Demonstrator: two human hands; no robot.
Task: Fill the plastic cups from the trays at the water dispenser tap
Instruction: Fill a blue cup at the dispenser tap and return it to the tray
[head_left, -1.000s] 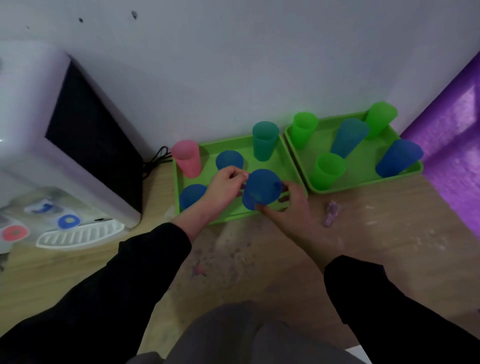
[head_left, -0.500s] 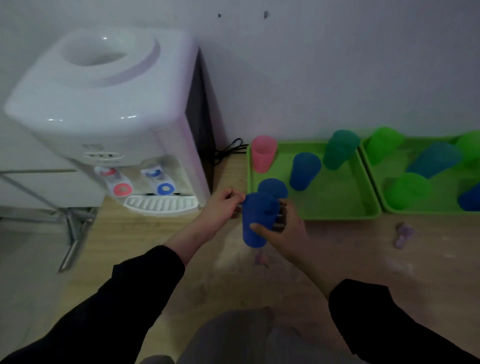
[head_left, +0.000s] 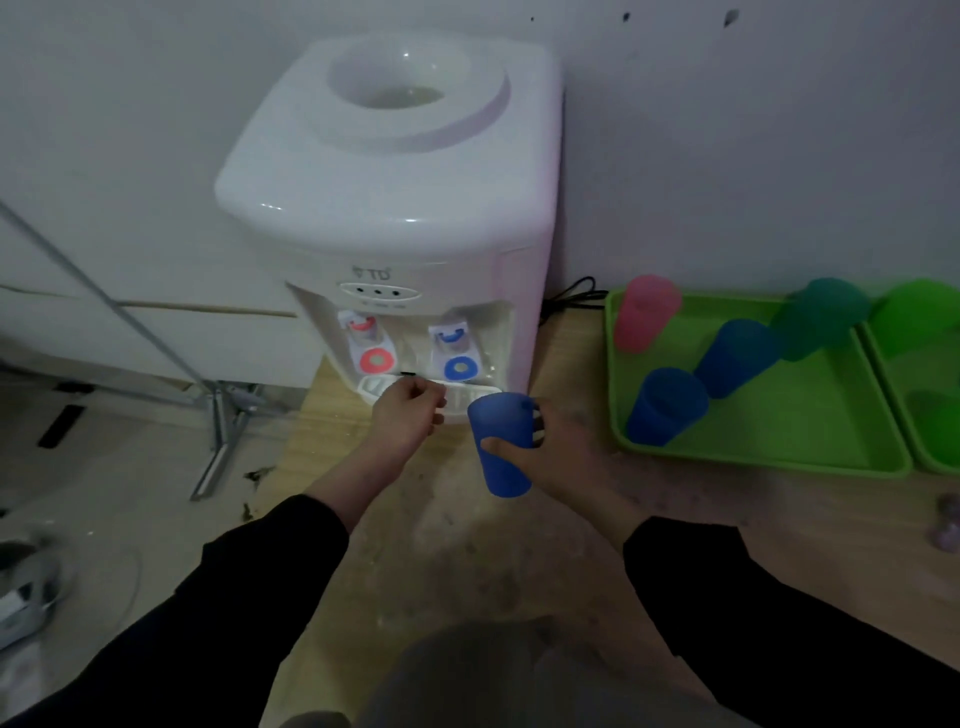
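Note:
My right hand (head_left: 566, 457) grips an upright blue plastic cup (head_left: 501, 452) just in front of the right end of the drip tray (head_left: 376, 387) of the white water dispenser (head_left: 395, 208). The cup is below and a little right of the blue tap (head_left: 460, 366); a red tap (head_left: 370, 358) is on the left. My left hand (head_left: 410, 415) hovers with curled fingers over the drip tray and holds nothing. A green tray (head_left: 779, 431) on the right carries a pink cup (head_left: 644, 317), two blue cups (head_left: 665, 405) and a teal cup (head_left: 821, 322).
A second green tray (head_left: 893, 374) with green cups (head_left: 914, 317) is cut off at the right edge. A black cable (head_left: 571, 296) runs behind the dispenser. The wooden table's left edge drops to the floor, where metal stand legs (head_left: 215, 441) stand. A small purple object (head_left: 948, 525) lies at far right.
My right hand carried the blue cup left from the tray to the front of the dispenser. My left hand let go of the cup and moved to the drip tray. The view turned left.

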